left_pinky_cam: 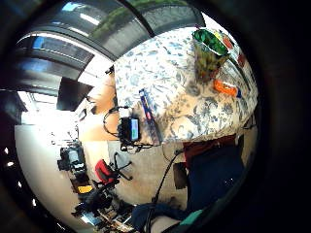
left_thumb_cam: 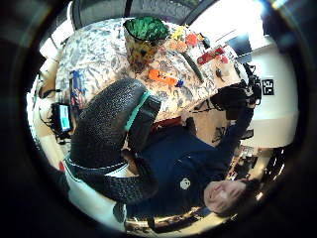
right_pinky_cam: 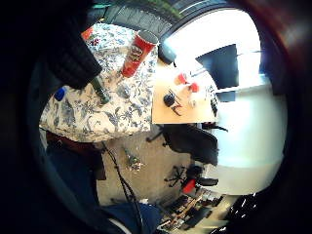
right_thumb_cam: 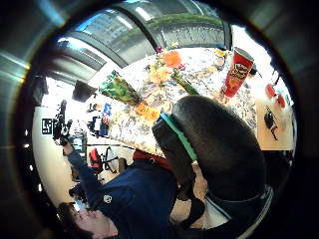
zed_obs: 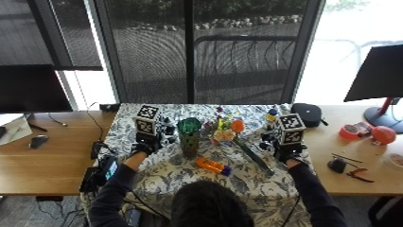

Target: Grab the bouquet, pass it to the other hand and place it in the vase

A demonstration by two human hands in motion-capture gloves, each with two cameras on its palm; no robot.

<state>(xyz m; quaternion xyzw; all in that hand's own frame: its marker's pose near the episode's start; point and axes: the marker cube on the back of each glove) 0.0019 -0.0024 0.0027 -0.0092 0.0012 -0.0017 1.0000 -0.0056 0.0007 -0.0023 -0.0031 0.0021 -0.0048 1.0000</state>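
Observation:
A green patterned vase (zed_obs: 189, 135) stands upright mid-table on the floral cloth (zed_obs: 170, 170). Just right of it lies the bouquet (zed_obs: 228, 130), orange and yellow blooms with a dark green stem running toward my right hand (zed_obs: 288, 153). My left hand (zed_obs: 140, 149) hovers left of the vase. Neither hand holds anything. The left palm views show the vase (left_thumb_cam: 142, 39) and the bouquet (left_thumb_cam: 181, 42) a little way off, with a gloved thumb (left_thumb_cam: 106, 129) in front. The right thumb side view shows the bouquet (right_thumb_cam: 167, 67) beyond the vase (right_thumb_cam: 118, 88).
An orange bottle with a blue cap (zed_obs: 212, 165) lies in front of the vase. A red crisp can (right_pinky_cam: 138, 53) stands near the right hand. A black pouch (zed_obs: 306, 113) and small tools (zed_obs: 353, 172) sit on the wooden desk at right, a phone (zed_obs: 106, 168) at the cloth's left edge.

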